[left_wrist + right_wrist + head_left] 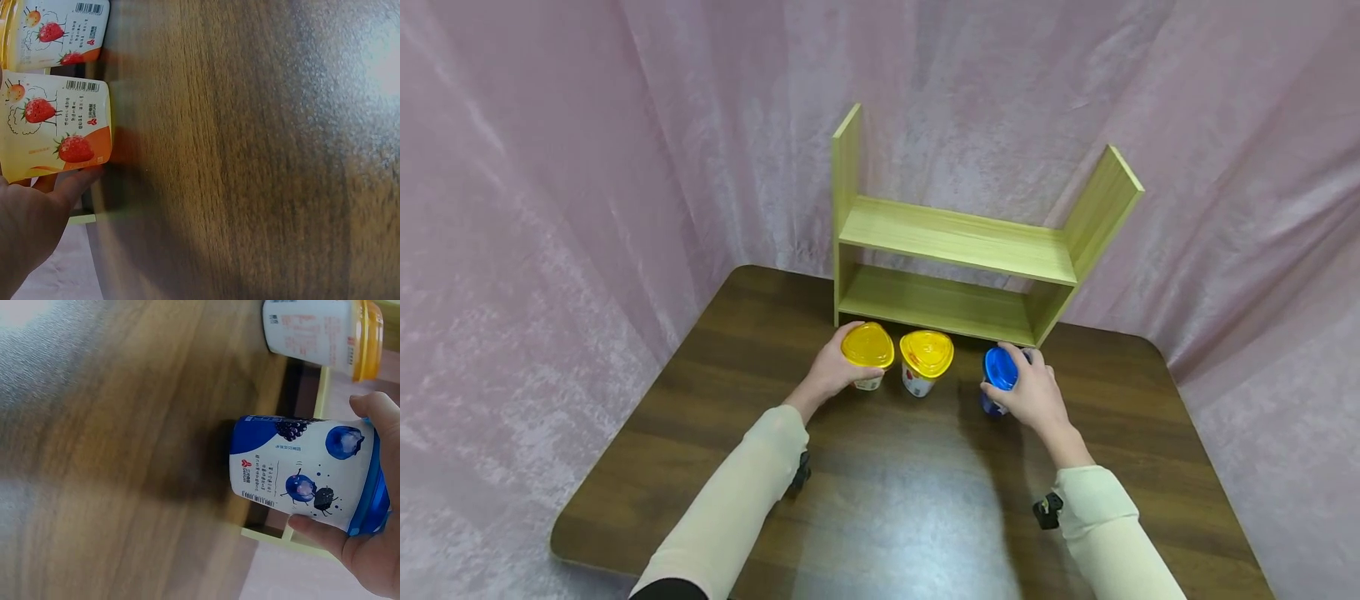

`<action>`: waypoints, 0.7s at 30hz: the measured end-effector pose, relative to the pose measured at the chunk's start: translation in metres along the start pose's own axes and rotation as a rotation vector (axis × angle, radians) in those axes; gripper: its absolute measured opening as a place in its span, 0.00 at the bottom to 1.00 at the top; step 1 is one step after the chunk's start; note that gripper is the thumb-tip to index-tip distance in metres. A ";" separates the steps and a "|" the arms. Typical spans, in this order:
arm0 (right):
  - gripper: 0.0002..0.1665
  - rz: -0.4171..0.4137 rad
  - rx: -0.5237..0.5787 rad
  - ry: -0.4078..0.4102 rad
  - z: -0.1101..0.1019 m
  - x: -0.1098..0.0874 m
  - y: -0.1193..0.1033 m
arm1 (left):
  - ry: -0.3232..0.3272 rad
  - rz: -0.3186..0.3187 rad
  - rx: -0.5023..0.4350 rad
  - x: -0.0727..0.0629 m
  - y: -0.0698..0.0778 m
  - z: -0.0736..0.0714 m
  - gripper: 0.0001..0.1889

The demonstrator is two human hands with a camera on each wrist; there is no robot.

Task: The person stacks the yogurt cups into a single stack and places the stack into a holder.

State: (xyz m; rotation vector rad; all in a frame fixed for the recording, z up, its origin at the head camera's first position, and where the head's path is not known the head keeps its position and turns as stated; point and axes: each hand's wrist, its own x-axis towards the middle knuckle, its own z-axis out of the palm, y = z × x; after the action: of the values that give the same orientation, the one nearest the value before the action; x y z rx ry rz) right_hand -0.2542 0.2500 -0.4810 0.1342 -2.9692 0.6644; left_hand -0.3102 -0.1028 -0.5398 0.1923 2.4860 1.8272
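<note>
My left hand (832,368) grips a yogurt cup with a yellow lid (868,345) from its left side, thumb and fingers spread around it. Strawberries are printed on that cup's side in the left wrist view. Just to its right stands a second yellow-lidded yogurt cup (927,353), upright on the table and touched by neither hand. Farther right, my right hand (1036,393) holds a blue-lidded yogurt cup (306,469) between thumb and fingers; blueberries and blackberries decorate it. Whether either held cup touches the tabletop, I cannot tell.
A light wooden two-tier shelf (955,242) with raised side panels stands at the table's back, directly behind the cups. The brown wood-grain table (880,500) has rounded corners. Pink velvety curtains (550,208) hang behind and around it.
</note>
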 end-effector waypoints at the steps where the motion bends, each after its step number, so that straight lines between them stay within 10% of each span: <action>1: 0.49 0.002 -0.004 0.005 -0.002 0.001 0.000 | -0.001 0.000 0.000 0.000 0.000 0.000 0.51; 21: 0.49 -0.096 0.018 0.135 -0.045 0.030 -0.048 | -0.019 -0.019 -0.015 0.000 0.001 -0.003 0.51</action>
State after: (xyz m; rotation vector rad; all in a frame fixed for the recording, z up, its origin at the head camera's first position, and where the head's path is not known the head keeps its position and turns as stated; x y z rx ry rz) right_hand -0.2760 0.2240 -0.4173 0.2224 -2.8085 0.6603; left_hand -0.3108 -0.1055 -0.5383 0.1841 2.4525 1.8267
